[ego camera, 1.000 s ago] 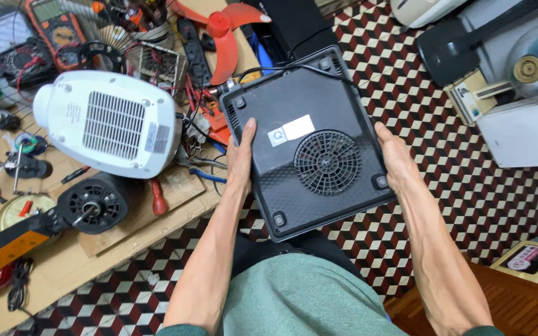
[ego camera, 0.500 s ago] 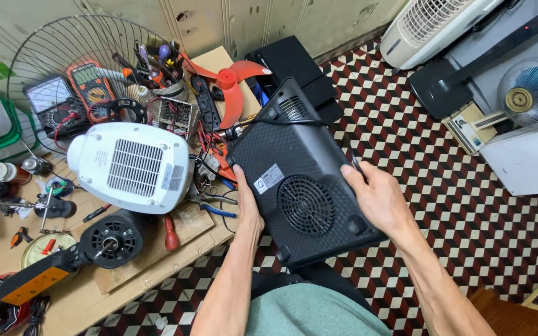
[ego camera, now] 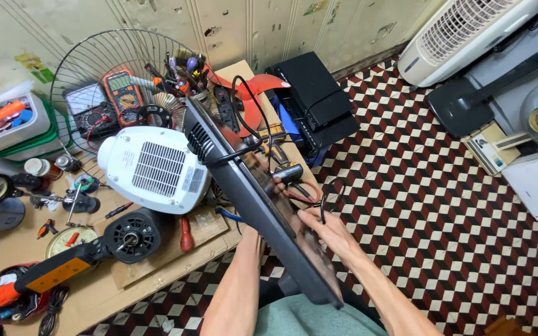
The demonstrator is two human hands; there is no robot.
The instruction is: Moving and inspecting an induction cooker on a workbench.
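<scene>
A flat black induction cooker [ego camera: 263, 205] stands tilted on its edge above my lap, its glossy glass top facing right and its vented side up. My right hand [ego camera: 328, 233] lies flat against the glass face, close to its black power cord [ego camera: 244, 109]. My left hand is behind the cooker, mostly hidden; only the forearm [ego camera: 235, 292] shows, so it seems to hold the underside. The cooker's far end reaches the low wooden bench.
A white vented fan heater [ego camera: 154, 168], a black motor [ego camera: 129, 236], multimeters [ego camera: 119, 93], a wire fan guard [ego camera: 94, 62] and hand tools crowd the bench [ego camera: 157, 274]. A black box [ego camera: 312, 99] sits on the checkered floor [ego camera: 437, 205]; a white air cooler [ego camera: 462, 31] stands at the right.
The cooker has turned from bottom-up flat to standing on edge, glass face now toward the right. My right hand moved onto the glass; my left slipped behind.
</scene>
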